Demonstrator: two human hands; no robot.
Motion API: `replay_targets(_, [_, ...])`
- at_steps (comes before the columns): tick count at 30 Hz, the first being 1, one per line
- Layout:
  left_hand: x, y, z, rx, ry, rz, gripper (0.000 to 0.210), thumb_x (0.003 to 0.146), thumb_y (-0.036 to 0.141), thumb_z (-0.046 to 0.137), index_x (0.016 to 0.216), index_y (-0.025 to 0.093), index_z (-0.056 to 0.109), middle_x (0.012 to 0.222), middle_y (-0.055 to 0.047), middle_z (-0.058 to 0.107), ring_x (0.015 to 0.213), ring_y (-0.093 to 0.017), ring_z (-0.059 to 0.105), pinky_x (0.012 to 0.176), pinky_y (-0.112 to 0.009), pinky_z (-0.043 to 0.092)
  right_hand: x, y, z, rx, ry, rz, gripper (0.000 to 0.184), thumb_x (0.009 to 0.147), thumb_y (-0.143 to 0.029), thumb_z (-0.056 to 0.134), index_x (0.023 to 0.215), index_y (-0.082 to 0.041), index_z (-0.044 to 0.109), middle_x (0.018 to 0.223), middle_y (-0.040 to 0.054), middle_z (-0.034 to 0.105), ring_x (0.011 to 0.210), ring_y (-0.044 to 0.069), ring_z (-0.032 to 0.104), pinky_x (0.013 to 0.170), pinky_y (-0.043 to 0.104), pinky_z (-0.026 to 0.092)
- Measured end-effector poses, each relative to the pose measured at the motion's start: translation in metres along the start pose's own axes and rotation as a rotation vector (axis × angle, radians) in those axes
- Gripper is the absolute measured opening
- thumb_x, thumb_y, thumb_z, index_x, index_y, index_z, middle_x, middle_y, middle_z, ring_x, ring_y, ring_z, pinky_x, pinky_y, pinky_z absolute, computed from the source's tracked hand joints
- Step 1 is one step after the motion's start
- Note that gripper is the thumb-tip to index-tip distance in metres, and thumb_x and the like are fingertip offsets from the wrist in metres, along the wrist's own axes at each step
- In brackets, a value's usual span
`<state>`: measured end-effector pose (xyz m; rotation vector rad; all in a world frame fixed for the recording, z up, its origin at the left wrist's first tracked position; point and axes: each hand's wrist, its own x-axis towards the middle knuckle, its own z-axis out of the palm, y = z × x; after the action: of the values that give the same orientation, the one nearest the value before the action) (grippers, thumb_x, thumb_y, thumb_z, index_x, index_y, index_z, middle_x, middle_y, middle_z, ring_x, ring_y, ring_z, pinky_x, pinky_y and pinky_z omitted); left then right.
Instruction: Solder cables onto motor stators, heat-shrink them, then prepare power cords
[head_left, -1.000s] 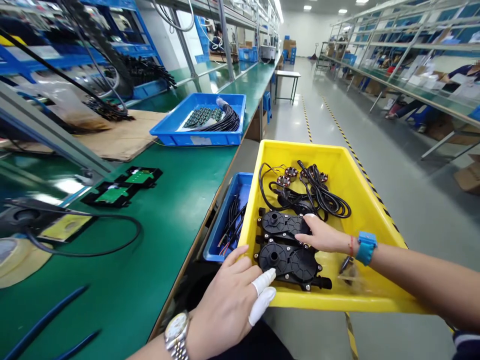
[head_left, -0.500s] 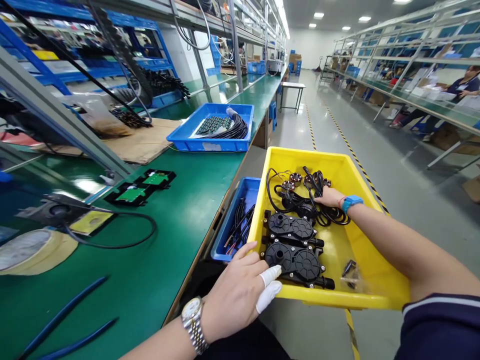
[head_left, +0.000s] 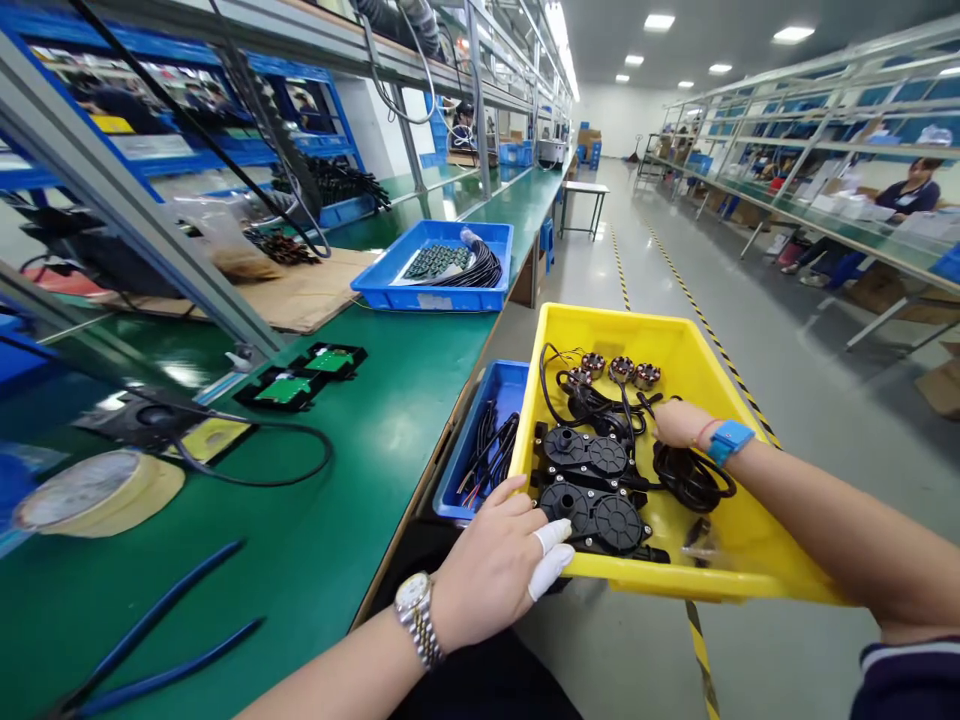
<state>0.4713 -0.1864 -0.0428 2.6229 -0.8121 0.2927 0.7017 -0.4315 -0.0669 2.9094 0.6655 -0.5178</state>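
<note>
A yellow plastic bin (head_left: 720, 585) sits in front of me beside the bench. My left hand (head_left: 499, 560), with white covers on two fingers, grips the rim at its near left corner. Inside the bin my right hand (head_left: 679, 425) is closed on a coiled black cable (head_left: 694, 480); its fingertips are partly hidden. Left of that hand are two black housings with round covers (head_left: 592, 515), joined by more black cable. Several small copper-wound motor stators (head_left: 621, 369) sit toward the far wall. A small clear bag with a dark part (head_left: 700, 540) lies near the front.
A blue bin of cables (head_left: 450, 490) stands below the bench edge. On the green bench (head_left: 375, 420) are a blue tray (head_left: 435, 298) with circuit boards and cables, open black cases with green boards (head_left: 289, 388), a tape roll (head_left: 105, 490) and blue-handled pliers (head_left: 172, 600). A person sits far right.
My right hand has moved right and nearer with the coiled cable, uncovering the stators. My left hand stays on the bin rim. The view has shifted slightly.
</note>
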Motion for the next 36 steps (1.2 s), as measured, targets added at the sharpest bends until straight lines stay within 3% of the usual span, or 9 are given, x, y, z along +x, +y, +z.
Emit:
replay_targets(4, [-0.001,0.001,0.000,0.014,0.004,0.000,0.027,0.088,0.028,0.037,0.089,0.018,0.063,0.064,-0.002,0.057,0.068,-0.016,0.050,0.094,-0.042,0.032,0.032,-0.027,-0.009,0.065,0.035,-0.096,0.032,0.085,-0.031,0.050,0.113,-0.015,0.051,0.115,0.0083,0.053,0.099,0.019,0.054,0.083,0.040,0.046])
replay_targets(8, [-0.001,0.001,-0.001,0.020,-0.018,-0.014,0.028,0.089,0.029,0.036,0.094,0.019,0.062,0.066,-0.002,0.058,0.069,-0.016,0.050,0.095,-0.042,0.031,0.054,-0.043,0.000,0.156,0.049,-0.116,0.031,0.085,-0.030,0.051,0.112,-0.014,0.051,0.112,0.0077,0.054,0.096,0.019,0.056,0.081,0.040,0.048])
replay_targets(11, [0.000,0.001,-0.001,0.022,-0.041,-0.022,0.029,0.089,0.030,0.035,0.094,0.019,0.062,0.067,-0.002,0.058,0.069,-0.016,0.049,0.095,-0.042,0.031,0.059,-0.033,-0.002,0.263,0.065,-0.144,0.029,0.085,-0.031,0.051,0.109,-0.014,0.052,0.110,0.0071,0.055,0.095,0.018,0.056,0.080,0.039,0.048])
replay_targets(16, [0.000,0.001,0.000,0.018,-0.052,-0.036,0.031,0.089,0.030,0.034,0.094,0.018,0.062,0.068,-0.002,0.058,0.068,-0.016,0.048,0.096,-0.043,0.030,0.055,0.001,-0.024,0.499,0.105,-0.249,0.033,0.085,-0.032,0.049,0.113,-0.015,0.049,0.107,0.0065,0.059,0.091,0.015,0.058,0.079,0.030,0.048])
replay_targets(20, [0.000,0.001,0.001,0.015,-0.045,-0.034,0.031,0.089,0.029,0.033,0.094,0.018,0.062,0.067,-0.002,0.058,0.069,-0.016,0.049,0.096,-0.043,0.030,0.056,0.016,-0.031,0.575,0.185,-0.226,0.034,0.088,-0.034,0.040,0.114,-0.014,0.042,0.109,0.0073,0.059,0.090,0.014,0.059,0.076,0.023,0.048])
replay_targets(27, [-0.001,0.001,0.002,0.016,-0.022,-0.028,0.031,0.089,0.029,0.033,0.095,0.018,0.062,0.067,-0.002,0.058,0.069,-0.015,0.050,0.096,-0.042,0.030,0.070,0.020,-0.035,0.351,0.182,-0.080,0.038,0.085,-0.032,0.050,0.117,-0.014,0.043,0.107,0.0081,0.056,0.089,0.017,0.057,0.076,0.034,0.049])
replay_targets(36, [-0.001,0.001,0.002,0.026,-0.047,-0.044,0.031,0.090,0.030,0.033,0.097,0.019,0.061,0.070,-0.002,0.058,0.070,-0.016,0.050,0.097,-0.043,0.028,0.059,-0.025,-0.005,-0.001,0.007,-0.100,0.031,0.086,-0.031,0.050,0.111,-0.014,0.051,0.110,0.0074,0.055,0.095,0.019,0.056,0.081,0.041,0.047])
